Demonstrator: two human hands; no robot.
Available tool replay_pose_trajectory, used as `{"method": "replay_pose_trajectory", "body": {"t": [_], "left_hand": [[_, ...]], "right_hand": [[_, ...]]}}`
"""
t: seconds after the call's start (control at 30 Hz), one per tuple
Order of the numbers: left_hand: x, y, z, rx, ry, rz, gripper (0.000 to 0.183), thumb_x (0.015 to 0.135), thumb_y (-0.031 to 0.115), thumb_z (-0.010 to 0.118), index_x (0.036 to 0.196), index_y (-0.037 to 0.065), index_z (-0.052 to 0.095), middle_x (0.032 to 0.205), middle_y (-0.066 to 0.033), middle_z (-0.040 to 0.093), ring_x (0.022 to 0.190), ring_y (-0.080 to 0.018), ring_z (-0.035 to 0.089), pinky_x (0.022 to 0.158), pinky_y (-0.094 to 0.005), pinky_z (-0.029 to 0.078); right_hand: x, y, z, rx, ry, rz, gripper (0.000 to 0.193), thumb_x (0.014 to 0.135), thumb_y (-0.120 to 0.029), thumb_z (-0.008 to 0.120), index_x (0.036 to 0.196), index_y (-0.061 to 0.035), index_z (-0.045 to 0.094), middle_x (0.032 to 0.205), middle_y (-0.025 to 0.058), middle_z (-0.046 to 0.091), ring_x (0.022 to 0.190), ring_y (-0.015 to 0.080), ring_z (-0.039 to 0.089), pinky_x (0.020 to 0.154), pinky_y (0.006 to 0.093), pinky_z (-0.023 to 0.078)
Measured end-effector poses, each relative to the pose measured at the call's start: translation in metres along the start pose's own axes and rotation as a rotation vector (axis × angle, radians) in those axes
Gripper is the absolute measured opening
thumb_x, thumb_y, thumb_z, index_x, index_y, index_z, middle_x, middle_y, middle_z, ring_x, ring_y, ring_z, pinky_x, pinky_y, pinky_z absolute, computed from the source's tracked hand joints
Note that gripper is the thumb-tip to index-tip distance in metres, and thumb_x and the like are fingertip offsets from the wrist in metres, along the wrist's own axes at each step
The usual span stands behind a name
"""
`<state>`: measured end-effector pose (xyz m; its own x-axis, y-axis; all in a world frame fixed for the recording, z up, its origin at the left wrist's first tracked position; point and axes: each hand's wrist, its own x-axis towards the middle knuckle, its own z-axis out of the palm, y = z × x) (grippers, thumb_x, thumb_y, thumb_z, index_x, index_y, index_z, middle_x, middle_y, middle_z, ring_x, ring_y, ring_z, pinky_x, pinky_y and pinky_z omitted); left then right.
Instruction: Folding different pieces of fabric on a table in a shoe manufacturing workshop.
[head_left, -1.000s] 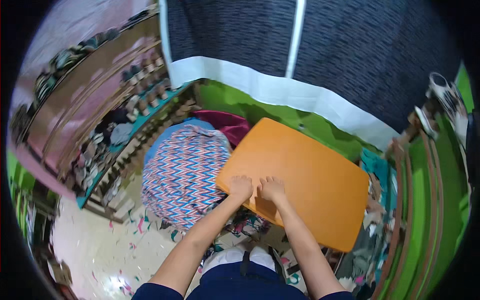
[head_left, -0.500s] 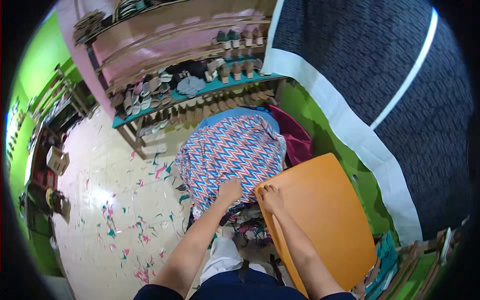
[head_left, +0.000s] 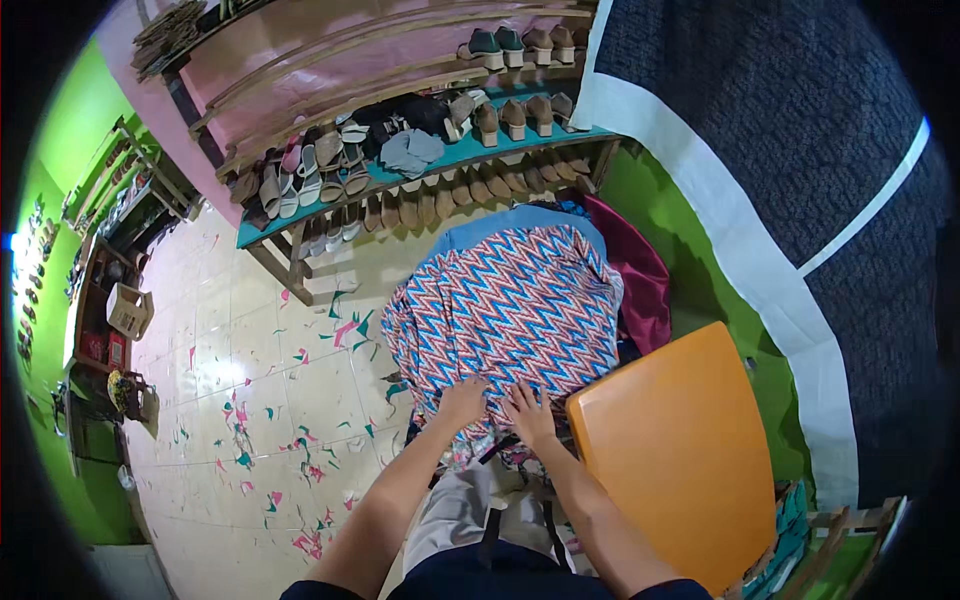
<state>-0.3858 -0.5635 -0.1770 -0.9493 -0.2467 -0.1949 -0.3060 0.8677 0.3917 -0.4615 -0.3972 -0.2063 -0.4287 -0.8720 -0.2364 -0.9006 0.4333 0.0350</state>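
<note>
Moved off the smooth orange board (head_left: 680, 450), the right hand (head_left: 528, 415) lies spread-fingered on the blue-red-white zigzag cloth (head_left: 510, 310), centre frame. Beside it, the left hand (head_left: 463, 402) touches the cloth, its grip unclear; the cloth's underside is hidden.

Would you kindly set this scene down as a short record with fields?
Left hand: on the zigzag-patterned cloth; grip unclear
Right hand: on the same cloth, spread open
Right of cloth: orange panel
Beyond cloth: teal-topped rack holding shoes
Floor: scattered pink and green scraps
</note>
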Motion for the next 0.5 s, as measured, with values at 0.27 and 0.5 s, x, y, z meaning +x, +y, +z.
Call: {"method": "replay_pose_trajectory", "body": {"t": [0.27,0.5], "left_hand": [[0.022,-0.040,-0.012,0.051,-0.158,0.106,0.040,0.076,0.020,0.052,0.115,0.010,0.048,0.108,-0.0116,0.051,0.098,-0.0292,0.053,0.079,-0.0440,0.044],[0.024,-0.012,-0.034,-0.017,-0.118,0.371,0.054,0.080,0.035,0.052,0.122,0.005,0.040,0.124,-0.0139,0.042,0.111,-0.0303,0.044,0.090,-0.0427,0.039]], "right_hand": [[0.014,0.017,-0.008,0.208,0.097,-0.119,0.034,0.081,-0.028,0.046,0.113,-0.0166,0.054,0.129,0.0077,0.041,0.126,0.0227,0.027,0.101,0.0463,0.023],[0.042,0.023,-0.035,0.529,0.374,0.086,0.024,0.073,-0.011,0.057,0.096,-0.0076,0.056,0.082,0.0126,0.059,0.072,0.0312,0.057,0.063,0.0405,0.046]]}}
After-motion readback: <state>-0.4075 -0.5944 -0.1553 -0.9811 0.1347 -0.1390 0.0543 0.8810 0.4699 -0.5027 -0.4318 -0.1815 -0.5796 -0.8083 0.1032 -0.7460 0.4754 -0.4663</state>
